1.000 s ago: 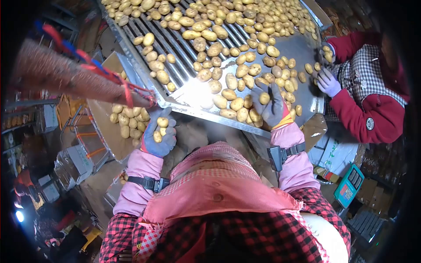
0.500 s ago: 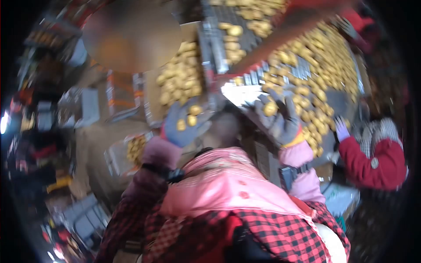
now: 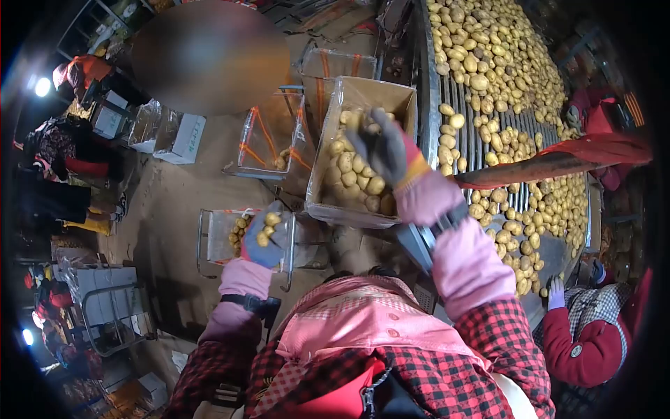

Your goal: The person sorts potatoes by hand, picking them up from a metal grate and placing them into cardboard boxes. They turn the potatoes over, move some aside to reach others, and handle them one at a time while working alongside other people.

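Note:
My left hand [image 3: 264, 239], in a grey-blue glove, is closed around potatoes [image 3: 269, 223], with at least two showing at its palm. Behind it is a small plastic-lined crate [image 3: 218, 230] with several potatoes inside. My right hand [image 3: 385, 148], gloved in grey with an orange and red cuff, is over a cardboard box [image 3: 325, 171] lined with clear plastic. Its fingers look stretched apart, somewhat blurred, and I make out no potato held in them. Potatoes [image 3: 352, 174] fill much of the box below that hand.
A roller conveyor [image 3: 447, 84] spread with potatoes runs along the right, crossed by a red-edged bar [image 3: 544, 159]. A co-worker in a dark red sleeve [image 3: 579, 353] stands at lower right. Orange-strapped frames [image 3: 262, 143] are beyond the crate; other people and cartons [image 3: 183, 136] are left.
The view has swung toward the right, and the blur has eased. My right hand has gone from the conveyor's end, where it held a potato, to above the box. My left hand still holds potatoes.

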`<state>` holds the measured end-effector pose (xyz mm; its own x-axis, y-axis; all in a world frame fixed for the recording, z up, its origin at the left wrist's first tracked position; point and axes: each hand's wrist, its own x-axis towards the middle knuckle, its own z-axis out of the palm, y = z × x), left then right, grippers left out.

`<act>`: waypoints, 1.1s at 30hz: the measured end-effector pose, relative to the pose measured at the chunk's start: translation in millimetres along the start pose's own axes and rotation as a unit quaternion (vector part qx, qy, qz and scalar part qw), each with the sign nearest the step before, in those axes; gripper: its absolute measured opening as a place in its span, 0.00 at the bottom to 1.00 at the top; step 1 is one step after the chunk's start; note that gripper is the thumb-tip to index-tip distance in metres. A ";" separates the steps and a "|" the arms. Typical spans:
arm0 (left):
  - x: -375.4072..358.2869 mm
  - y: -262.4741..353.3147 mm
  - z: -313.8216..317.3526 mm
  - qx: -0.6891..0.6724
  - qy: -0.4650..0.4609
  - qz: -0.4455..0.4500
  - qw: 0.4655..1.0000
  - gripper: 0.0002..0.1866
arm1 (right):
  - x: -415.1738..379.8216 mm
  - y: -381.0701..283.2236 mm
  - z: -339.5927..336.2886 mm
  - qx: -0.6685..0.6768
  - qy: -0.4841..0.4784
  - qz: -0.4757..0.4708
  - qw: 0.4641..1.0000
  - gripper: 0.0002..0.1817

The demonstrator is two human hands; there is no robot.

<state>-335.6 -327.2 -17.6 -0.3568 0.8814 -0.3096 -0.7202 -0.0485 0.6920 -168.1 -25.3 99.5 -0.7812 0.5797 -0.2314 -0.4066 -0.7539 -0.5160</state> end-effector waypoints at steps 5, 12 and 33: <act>-24.0 16.4 -95.8 0.911 0.029 0.140 0.387 0.22 | -25.3 2.6 11.2 -0.087 -0.044 0.047 0.994 0.12; -6.3 16.6 -79.6 0.918 -0.108 0.088 0.372 0.23 | -209.6 35.8 -145.9 -0.230 0.065 0.080 0.968 0.29; 135.3 -285.9 366.3 0.682 -0.395 -0.039 0.614 0.42 | -372.7 -32.5 -267.0 -0.819 0.442 -0.019 0.365 0.30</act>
<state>39.9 -22.0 -18.5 0.4348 0.8350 -0.3372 0.6440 -0.0266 0.7646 262.7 -134.3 -17.7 -0.0369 0.9993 0.0000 0.9854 0.0364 -0.1662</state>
